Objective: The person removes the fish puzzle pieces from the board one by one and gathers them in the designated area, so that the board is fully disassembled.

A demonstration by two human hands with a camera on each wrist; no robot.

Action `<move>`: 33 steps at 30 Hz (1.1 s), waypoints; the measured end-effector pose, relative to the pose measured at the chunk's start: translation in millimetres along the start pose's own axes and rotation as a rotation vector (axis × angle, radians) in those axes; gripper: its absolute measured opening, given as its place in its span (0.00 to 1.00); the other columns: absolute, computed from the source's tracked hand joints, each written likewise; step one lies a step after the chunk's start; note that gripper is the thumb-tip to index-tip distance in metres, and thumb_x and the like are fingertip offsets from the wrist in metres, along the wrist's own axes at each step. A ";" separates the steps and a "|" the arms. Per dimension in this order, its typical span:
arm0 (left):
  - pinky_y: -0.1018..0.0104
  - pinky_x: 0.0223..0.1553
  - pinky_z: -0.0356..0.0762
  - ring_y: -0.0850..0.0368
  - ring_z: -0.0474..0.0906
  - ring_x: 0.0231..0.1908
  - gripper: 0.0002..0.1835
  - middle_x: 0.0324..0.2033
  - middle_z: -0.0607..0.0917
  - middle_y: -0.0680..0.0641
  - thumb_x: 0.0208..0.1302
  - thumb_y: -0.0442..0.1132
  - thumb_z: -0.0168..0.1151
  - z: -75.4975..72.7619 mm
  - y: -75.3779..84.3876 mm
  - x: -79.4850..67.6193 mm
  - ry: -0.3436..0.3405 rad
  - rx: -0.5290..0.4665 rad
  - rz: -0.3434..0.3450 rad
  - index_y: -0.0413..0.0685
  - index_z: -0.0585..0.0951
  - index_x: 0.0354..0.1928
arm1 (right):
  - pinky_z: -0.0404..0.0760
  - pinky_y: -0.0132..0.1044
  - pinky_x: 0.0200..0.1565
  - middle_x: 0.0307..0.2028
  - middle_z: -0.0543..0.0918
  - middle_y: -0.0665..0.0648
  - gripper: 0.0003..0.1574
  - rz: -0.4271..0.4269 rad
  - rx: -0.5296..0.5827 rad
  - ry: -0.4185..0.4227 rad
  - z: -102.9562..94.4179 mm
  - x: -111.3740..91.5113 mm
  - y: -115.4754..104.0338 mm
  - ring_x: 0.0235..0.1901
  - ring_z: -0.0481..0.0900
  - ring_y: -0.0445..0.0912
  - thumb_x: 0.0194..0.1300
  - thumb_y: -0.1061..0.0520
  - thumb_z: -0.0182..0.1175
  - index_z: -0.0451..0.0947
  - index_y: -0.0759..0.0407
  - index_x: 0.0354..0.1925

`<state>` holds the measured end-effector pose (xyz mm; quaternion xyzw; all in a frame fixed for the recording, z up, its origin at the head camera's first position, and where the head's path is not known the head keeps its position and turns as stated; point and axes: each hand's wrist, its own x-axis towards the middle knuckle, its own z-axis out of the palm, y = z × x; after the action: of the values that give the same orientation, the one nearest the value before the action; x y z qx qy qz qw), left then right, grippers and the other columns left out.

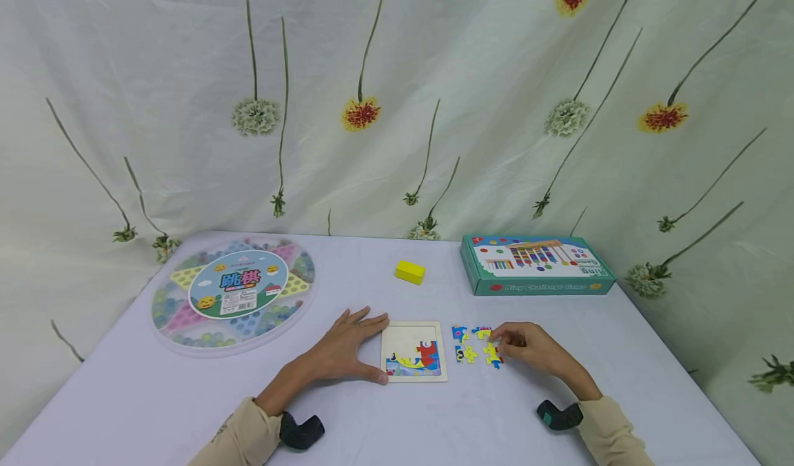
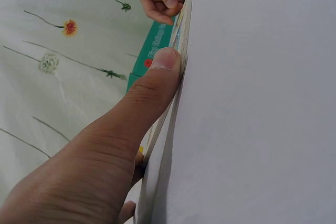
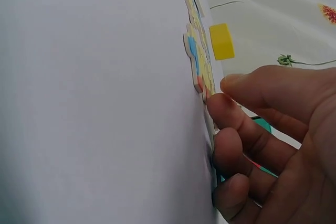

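A square wooden puzzle board [image 1: 406, 331] lies on the table, its lower right part filled with red, yellow and blue pieces. My left hand [image 1: 347, 347] is spread along the board's left side, fingertips at the top corner and thumb at the bottom one. In the left wrist view the thumb [image 2: 167, 60] presses on the board's edge. To the right lie several loose jigsaw pieces [image 1: 469, 354]. My right hand [image 1: 530, 345] has bent fingers right at the upper right puzzle piece [image 1: 481, 331]; I cannot tell whether they pinch it. Beside those fingers are pieces [image 3: 193, 59] with blue, yellow and red patches.
A yellow block [image 1: 410, 271] sits behind the board. At the back right is a green Ring Challenge Game box [image 1: 538, 266]. A round clear-lidded Chinese checkers set [image 1: 232, 294] with coloured marbles lies on the left. A flower-print cloth [image 1: 397, 163] hangs behind the white table [image 1: 397, 424].
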<state>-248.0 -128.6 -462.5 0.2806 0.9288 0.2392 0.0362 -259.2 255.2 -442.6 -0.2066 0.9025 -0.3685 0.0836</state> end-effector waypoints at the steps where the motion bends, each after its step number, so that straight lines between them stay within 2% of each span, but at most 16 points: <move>1: 0.41 0.72 0.36 0.44 0.47 0.73 0.56 0.70 0.65 0.52 0.41 0.73 0.66 -0.3 0.1 -0.1 -0.002 0.002 0.000 0.51 0.65 0.71 | 0.69 0.28 0.28 0.28 0.74 0.51 0.10 -0.003 0.000 0.004 0.2 0.3 -0.9 0.30 0.70 0.42 0.62 0.63 0.61 0.82 0.59 0.43; 6: 0.41 0.72 0.37 0.43 0.47 0.73 0.56 0.70 0.65 0.52 0.41 0.73 0.66 -1.5 1.0 0.2 -0.004 0.007 -0.003 0.51 0.65 0.71 | 0.71 0.28 0.28 0.29 0.75 0.50 0.10 -0.039 -0.003 0.042 3.7 4.2 -11.5 0.29 0.70 0.42 0.63 0.62 0.61 0.82 0.58 0.44; 10: 0.41 0.72 0.37 0.43 0.47 0.73 0.56 0.70 0.65 0.52 0.41 0.73 0.66 -2.1 1.4 0.4 -0.003 0.006 -0.004 0.51 0.65 0.71 | 0.74 0.29 0.31 0.34 0.79 0.51 0.14 -0.098 0.012 0.045 11.4 11.4 -25.3 0.32 0.73 0.43 0.63 0.62 0.61 0.80 0.59 0.48; 16: 0.40 0.71 0.37 0.43 0.47 0.73 0.55 0.70 0.65 0.52 0.42 0.73 0.66 -1.6 1.2 -0.2 -0.003 -0.003 -0.001 0.51 0.65 0.71 | 0.78 0.33 0.39 0.48 0.80 0.60 0.25 -0.173 0.049 -0.031 29.2 26.7 -45.6 0.42 0.76 0.51 0.61 0.63 0.64 0.75 0.60 0.57; 19: 0.40 0.71 0.37 0.43 0.47 0.73 0.55 0.70 0.65 0.52 0.42 0.73 0.66 -1.2 1.7 -1.1 -0.004 -0.005 -0.004 0.52 0.65 0.71 | 0.77 0.32 0.39 0.51 0.79 0.60 0.30 -0.179 0.048 -0.089 38.7 34.6 -54.0 0.44 0.75 0.51 0.59 0.62 0.66 0.73 0.58 0.60; 25: 0.40 0.71 0.37 0.43 0.47 0.73 0.55 0.70 0.65 0.52 0.42 0.73 0.66 -0.7 2.3 -1.2 -0.009 0.002 -0.016 0.52 0.64 0.71 | 0.74 0.33 0.38 0.49 0.79 0.55 0.34 -0.170 0.024 -0.167 50.0 43.0 -65.4 0.43 0.71 0.48 0.58 0.60 0.68 0.71 0.55 0.62; 33: 0.41 0.71 0.37 0.43 0.47 0.73 0.55 0.70 0.65 0.52 0.41 0.73 0.66 -1.0 2.7 -0.5 -0.009 0.011 -0.016 0.52 0.65 0.71 | 0.75 0.36 0.42 0.46 0.77 0.50 0.34 -0.156 0.000 -0.189 53.3 42.7 -65.9 0.43 0.70 0.47 0.58 0.60 0.68 0.70 0.55 0.63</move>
<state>-246.5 -127.4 -460.4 0.2742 0.9323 0.2323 0.0409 -261.0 160.6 -434.5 -0.3100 0.8717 -0.3530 0.1393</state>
